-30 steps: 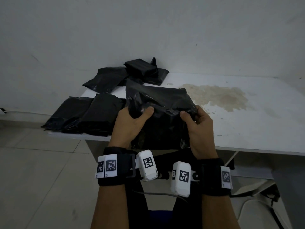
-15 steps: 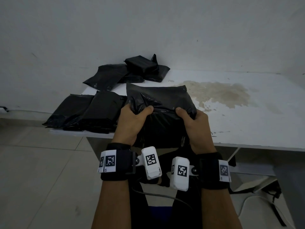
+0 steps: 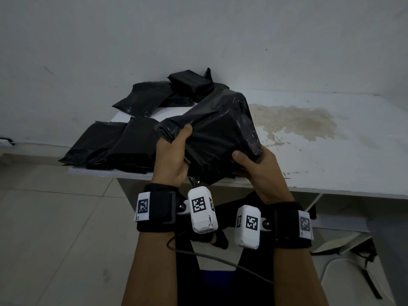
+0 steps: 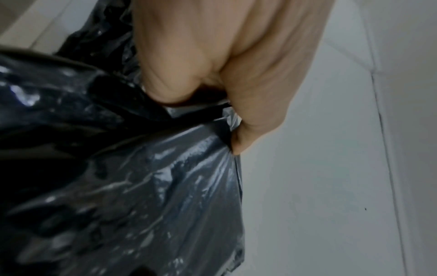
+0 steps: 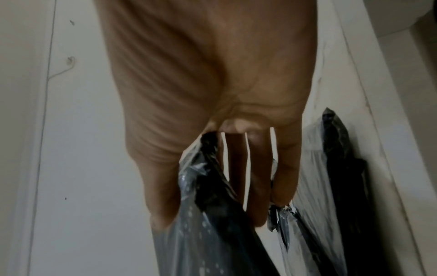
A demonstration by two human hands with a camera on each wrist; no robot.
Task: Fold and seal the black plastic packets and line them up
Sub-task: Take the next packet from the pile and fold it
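Now I hold one big shiny black plastic packet (image 3: 218, 138) up over the near edge of the white bench (image 3: 331, 164). My left hand (image 3: 172, 160) grips its crinkly left end. My right hand (image 3: 260, 171) grips its lower right corner. Two flat black packets (image 3: 114, 146) lie side by side on the bench's left. More black packets (image 3: 167, 93) sit piled by the wall.

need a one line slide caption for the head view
Both hands, left hand and right hand, grip a crinkled black plastic packet above the stained white table.
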